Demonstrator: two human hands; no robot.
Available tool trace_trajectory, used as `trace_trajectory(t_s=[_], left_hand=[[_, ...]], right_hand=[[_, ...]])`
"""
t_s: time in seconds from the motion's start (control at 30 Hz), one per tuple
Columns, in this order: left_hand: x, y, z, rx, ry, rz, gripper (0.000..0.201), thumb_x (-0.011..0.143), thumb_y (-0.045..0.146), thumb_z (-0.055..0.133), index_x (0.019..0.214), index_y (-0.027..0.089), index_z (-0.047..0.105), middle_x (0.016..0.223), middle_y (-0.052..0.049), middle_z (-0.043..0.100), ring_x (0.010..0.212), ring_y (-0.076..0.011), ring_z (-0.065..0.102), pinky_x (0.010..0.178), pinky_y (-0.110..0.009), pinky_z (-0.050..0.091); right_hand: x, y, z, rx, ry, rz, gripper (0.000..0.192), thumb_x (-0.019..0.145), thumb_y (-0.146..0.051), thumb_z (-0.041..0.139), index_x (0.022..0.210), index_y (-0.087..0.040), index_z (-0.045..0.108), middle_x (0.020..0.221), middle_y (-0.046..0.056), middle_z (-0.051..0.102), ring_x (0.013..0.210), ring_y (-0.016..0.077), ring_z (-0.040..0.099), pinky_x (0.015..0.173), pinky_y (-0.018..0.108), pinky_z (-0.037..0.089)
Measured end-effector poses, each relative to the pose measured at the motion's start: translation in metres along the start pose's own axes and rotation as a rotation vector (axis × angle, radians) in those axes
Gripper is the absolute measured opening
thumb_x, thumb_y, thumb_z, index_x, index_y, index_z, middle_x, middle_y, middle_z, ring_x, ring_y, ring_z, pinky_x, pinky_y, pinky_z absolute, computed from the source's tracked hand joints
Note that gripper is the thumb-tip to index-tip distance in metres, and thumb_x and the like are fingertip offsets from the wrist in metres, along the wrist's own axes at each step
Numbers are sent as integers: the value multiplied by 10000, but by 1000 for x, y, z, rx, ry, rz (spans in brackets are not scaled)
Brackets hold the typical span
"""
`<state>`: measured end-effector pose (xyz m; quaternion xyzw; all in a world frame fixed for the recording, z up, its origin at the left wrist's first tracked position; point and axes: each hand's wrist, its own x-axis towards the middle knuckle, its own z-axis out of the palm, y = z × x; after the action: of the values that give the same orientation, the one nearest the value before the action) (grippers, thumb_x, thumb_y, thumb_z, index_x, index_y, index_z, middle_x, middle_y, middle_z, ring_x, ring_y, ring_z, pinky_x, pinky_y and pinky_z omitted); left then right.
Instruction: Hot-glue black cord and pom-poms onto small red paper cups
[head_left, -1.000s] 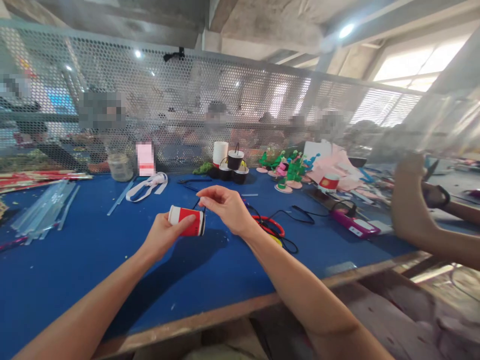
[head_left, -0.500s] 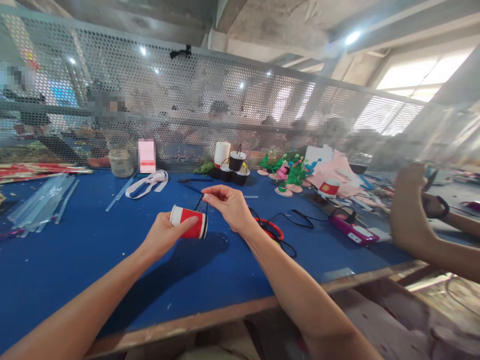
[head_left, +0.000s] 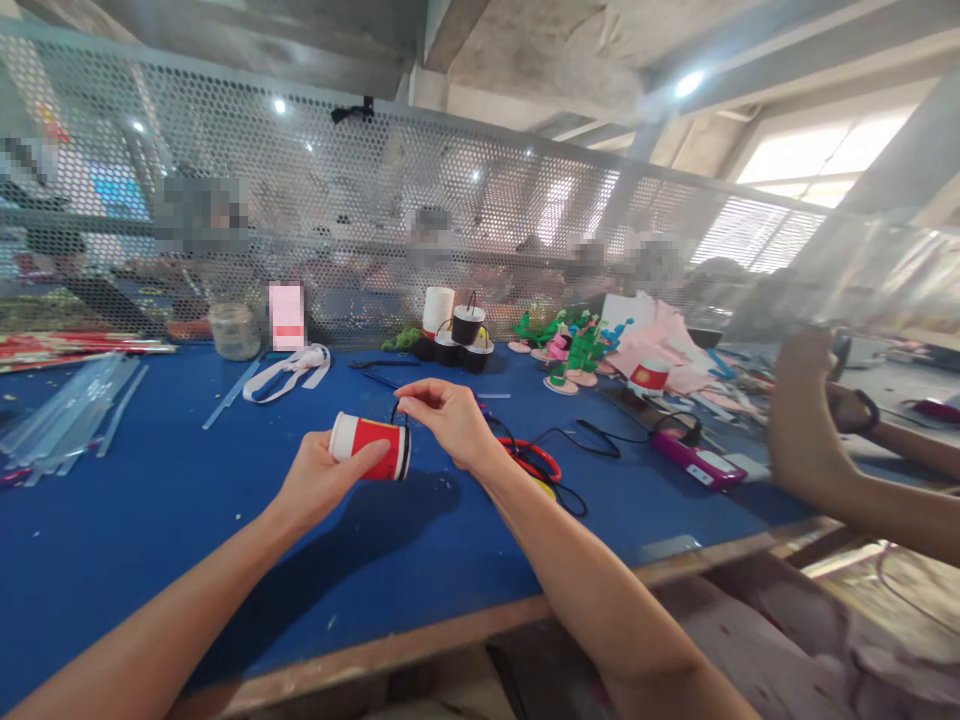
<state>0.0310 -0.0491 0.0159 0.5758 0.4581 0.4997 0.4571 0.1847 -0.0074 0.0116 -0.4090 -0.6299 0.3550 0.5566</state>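
My left hand (head_left: 319, 478) grips a small red and white paper cup (head_left: 369, 446), held on its side above the blue table (head_left: 150, 500). A black rim shows at the cup's right end. My right hand (head_left: 444, 418) pinches a thin black cord (head_left: 395, 410) that loops up from that rim. Both hands hover just over the table's middle.
Behind my hands lie red-handled scissors (head_left: 536, 461) and loose black cord. Finished black cups (head_left: 465, 335), a jar (head_left: 234, 331), white ribbon (head_left: 289, 368), clear strips (head_left: 64, 415) and paper flowers (head_left: 574, 345) sit farther back. Another person's hand (head_left: 802, 420) is at right, near a purple tool (head_left: 694, 462). A perforated metal screen (head_left: 375, 200) closes the far side.
The hands and cup stay nearly still. My right hand has shifted a little on the cord at the cup's rim; the view has drifted slightly.
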Motion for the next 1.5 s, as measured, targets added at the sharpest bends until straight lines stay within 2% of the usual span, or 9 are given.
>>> trace_trajectory(t_s=[0.4,0.6,0.9,1.17,1.33,1.4,1.5], left_hand=[[0,-1,-1,16,5,48,199,501,308,697,490,126,619,421,29,525,396,-66,398,391,-187,347],[-1,1,-2,1,38,43,184,492,296,706,481,133,620,413,27,523,391,-71,402,387,-189,344],[-1,-1,-2,-29,24,36,176,501,276,712,462,141,608,391,44,493,373,-61,388,384,-187,341],[5,-11,-4,-185,5,-24,235,556,338,718,590,119,643,496,8,582,429,-75,459,428,-189,374],[4,-13,-4,-160,-11,-13,250,557,354,718,583,117,644,484,9,579,421,-75,457,429,-193,385],[3,-13,-4,-144,-9,-11,252,552,357,721,573,119,639,489,7,586,425,-79,466,433,-197,391],[4,-9,-2,-212,31,-37,261,520,349,739,601,121,639,507,-1,604,441,-97,499,448,-214,412]], right_hand=[[-2,0,2,13,-55,35,103,652,-210,599,728,-155,643,653,5,626,618,111,563,624,249,429],[-2,0,2,5,-63,33,103,656,-218,596,726,-160,644,660,7,628,626,112,567,631,251,435],[-1,2,3,68,-86,96,80,628,-201,608,691,-164,640,636,-10,623,612,102,555,645,250,431],[1,3,6,210,-103,243,54,591,-163,632,644,-158,631,561,-43,585,536,72,506,593,226,421],[1,5,6,305,-135,320,55,585,-156,631,639,-165,626,582,-35,600,547,74,533,601,225,437],[1,8,6,247,-141,285,47,605,-164,615,650,-170,626,590,-30,604,552,80,537,601,229,440],[2,12,5,-8,-87,144,93,655,-167,560,714,-175,632,622,-15,618,575,103,546,607,250,438]])
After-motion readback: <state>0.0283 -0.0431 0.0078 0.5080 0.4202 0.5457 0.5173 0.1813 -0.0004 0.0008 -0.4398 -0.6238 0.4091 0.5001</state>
